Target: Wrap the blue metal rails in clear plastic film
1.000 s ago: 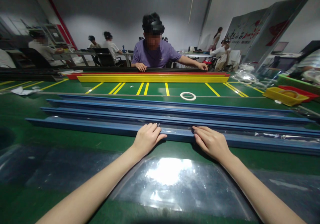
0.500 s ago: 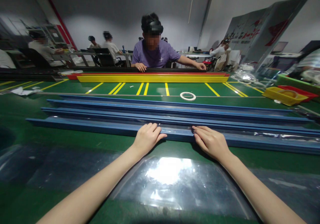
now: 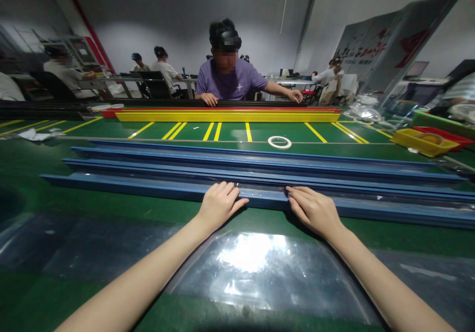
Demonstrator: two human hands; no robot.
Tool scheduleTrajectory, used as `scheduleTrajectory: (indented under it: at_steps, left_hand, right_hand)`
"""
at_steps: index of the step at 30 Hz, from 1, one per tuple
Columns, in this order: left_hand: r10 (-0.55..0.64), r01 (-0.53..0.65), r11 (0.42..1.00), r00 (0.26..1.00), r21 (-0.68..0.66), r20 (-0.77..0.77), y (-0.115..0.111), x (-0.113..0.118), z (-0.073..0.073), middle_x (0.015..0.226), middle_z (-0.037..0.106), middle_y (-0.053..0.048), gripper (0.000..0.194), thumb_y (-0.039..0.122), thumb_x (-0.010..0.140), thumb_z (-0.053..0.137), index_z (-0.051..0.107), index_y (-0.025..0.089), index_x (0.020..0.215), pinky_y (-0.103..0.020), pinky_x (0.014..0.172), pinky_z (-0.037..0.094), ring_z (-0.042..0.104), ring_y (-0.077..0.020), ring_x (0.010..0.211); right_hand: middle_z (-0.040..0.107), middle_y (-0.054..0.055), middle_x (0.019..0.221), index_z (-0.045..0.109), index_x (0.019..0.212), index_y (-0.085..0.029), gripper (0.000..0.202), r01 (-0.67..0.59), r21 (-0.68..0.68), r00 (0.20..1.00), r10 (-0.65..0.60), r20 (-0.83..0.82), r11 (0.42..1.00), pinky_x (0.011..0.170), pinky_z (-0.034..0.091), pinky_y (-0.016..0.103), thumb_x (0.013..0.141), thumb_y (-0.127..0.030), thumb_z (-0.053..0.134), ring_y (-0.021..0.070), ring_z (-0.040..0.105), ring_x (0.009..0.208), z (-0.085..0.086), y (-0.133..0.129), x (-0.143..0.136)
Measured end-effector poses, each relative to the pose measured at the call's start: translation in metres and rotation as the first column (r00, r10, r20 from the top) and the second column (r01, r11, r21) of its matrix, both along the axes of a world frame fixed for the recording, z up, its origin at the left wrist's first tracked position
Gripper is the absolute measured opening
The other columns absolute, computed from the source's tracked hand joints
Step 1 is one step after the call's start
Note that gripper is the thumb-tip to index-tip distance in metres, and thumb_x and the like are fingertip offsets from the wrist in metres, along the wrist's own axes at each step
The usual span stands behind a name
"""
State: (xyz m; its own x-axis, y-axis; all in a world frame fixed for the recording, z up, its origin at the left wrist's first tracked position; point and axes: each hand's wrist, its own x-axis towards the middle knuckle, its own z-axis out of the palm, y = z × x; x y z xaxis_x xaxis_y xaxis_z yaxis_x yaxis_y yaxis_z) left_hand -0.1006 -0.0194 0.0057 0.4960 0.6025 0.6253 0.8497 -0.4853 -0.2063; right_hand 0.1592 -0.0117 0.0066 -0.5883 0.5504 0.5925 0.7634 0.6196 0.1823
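Note:
Several long blue channel strips lie side by side across the green table. My left hand has its fingers wrapped over the edge of the nearest blue strip, left of the middle. Farther right, my right hand grips the same strip, its fingertips inside the channel and its thumb at the near side. Clear film shows inside the channel. A clear plastic sheet with a bright reflection lies under my forearms.
A white tape ring lies beyond the strips. Farther back are yellow and red strips, with a person in purple behind them. A yellow tray stands at the right, white scraps at the left.
The hand of the person opposite, at the right end of the black strip, has lifted slightly and moved left. My own hands have stayed in place on the strip.

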Motion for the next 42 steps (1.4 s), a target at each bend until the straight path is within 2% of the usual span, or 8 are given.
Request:
scheduleTrajectory:
  at_steps: [6, 14, 23, 28, 33, 35, 37, 42]
  left_hand:
    - [0.02, -0.021, 0.999, 1.0, -0.044, -0.014, -0.001, 0.001, 0.001, 0.067, 0.055, -0.003, 0.035, 0.043, 0.085, 0.038, 0.053, 0.016, 0.068, -0.028, 0.059, 0.029, 0.048, -0.0152, 0.065]
    - [0.017, -0.015, 0.996, 1.0, -0.092, 0.019, 0.0, 0.0, 0.0, 0.083, 0.06, -0.004, 0.032, 0.043, 0.085, 0.038, 0.056, 0.017, 0.082, -0.029, 0.063, 0.032, 0.05, -0.0169, 0.075]
    - [0.032, -0.033, 0.995, 0.999, -0.091, -0.016, 0.0, 0.001, 0.0, 0.073, 0.058, -0.004, 0.036, 0.044, 0.085, 0.036, 0.054, 0.016, 0.07, -0.029, 0.061, 0.029, 0.05, -0.0163, 0.069]
    - [0.028, -0.029, 0.996, 1.0, -0.08, -0.013, 0.001, 0.001, 0.0, 0.071, 0.058, -0.004, 0.036, 0.044, 0.085, 0.037, 0.054, 0.016, 0.069, -0.03, 0.06, 0.028, 0.05, -0.0161, 0.067]
    - [0.027, -0.026, 0.998, 1.0, -0.061, 0.003, 0.002, 0.002, -0.002, 0.068, 0.058, -0.003, 0.035, 0.043, 0.084, 0.038, 0.054, 0.017, 0.068, -0.03, 0.06, 0.028, 0.05, -0.0163, 0.065]
    - [0.025, -0.024, 0.998, 1.0, -0.063, 0.008, 0.002, 0.003, -0.003, 0.067, 0.057, -0.003, 0.034, 0.043, 0.084, 0.039, 0.054, 0.017, 0.068, -0.03, 0.06, 0.028, 0.05, -0.016, 0.065]
    - [0.021, -0.02, 0.997, 1.0, -0.069, 0.01, 0.002, 0.003, -0.003, 0.067, 0.057, -0.003, 0.034, 0.043, 0.083, 0.039, 0.054, 0.017, 0.068, -0.03, 0.06, 0.028, 0.05, -0.016, 0.065]
    - [0.024, -0.022, 0.997, 0.999, -0.074, 0.034, 0.002, 0.003, -0.002, 0.068, 0.057, -0.003, 0.032, 0.042, 0.083, 0.039, 0.054, 0.017, 0.069, -0.031, 0.061, 0.029, 0.051, -0.0168, 0.067]
  right_hand:
    - [0.066, 0.004, 0.094, 0.063, 0.083, -0.016, 0.025, 0.003, 0.004, 1.0, -0.003, 0.006, 1.0, 0.073, 0.047, 0.025, 0.084, -0.023, 0.039, 0.0151, 0.059, 0.087, 0.001, 0.0, -0.001]
    - [0.067, 0.005, 0.093, 0.064, 0.081, -0.016, 0.025, 0.01, -0.002, 1.0, -0.01, 0.001, 1.0, 0.073, 0.046, 0.025, 0.083, -0.023, 0.039, 0.0148, 0.059, 0.087, 0.002, -0.001, -0.001]
    - [0.066, 0.005, 0.095, 0.063, 0.082, -0.016, 0.026, 0.008, -0.04, 1.0, -0.007, 0.017, 0.999, 0.073, 0.045, 0.024, 0.084, -0.024, 0.039, 0.0144, 0.059, 0.088, 0.002, 0.001, 0.001]
    - [0.065, 0.006, 0.096, 0.064, 0.08, -0.018, 0.029, 0.051, -0.195, 0.999, -0.049, 0.013, 0.979, 0.073, 0.045, 0.025, 0.084, -0.027, 0.036, 0.0152, 0.057, 0.09, 0.011, 0.001, 0.002]
    - [0.064, 0.004, 0.098, 0.063, 0.091, -0.022, 0.032, 0.093, -0.474, 0.996, -0.08, 0.046, 0.875, 0.072, 0.043, 0.025, 0.083, -0.036, 0.036, 0.0159, 0.058, 0.089, 0.034, 0.008, 0.004]
    - [0.065, 0.004, 0.093, 0.062, 0.09, -0.021, 0.033, 0.127, -0.542, 0.992, -0.105, 0.07, 0.831, 0.068, 0.042, 0.025, 0.083, -0.037, 0.034, 0.0159, 0.059, 0.083, 0.043, 0.011, -0.002]
    - [0.065, 0.004, 0.086, 0.062, 0.085, -0.021, 0.033, 0.16, -0.562, 0.987, -0.126, 0.099, 0.811, 0.064, 0.04, 0.024, 0.084, -0.036, 0.033, 0.0151, 0.059, 0.077, 0.049, 0.013, -0.013]
    - [0.064, 0.003, 0.074, 0.06, 0.071, -0.02, 0.033, 0.258, -0.451, 0.965, -0.204, 0.165, 0.854, 0.053, 0.029, 0.022, 0.084, -0.033, 0.032, 0.0125, 0.057, 0.065, 0.051, 0.008, -0.063]
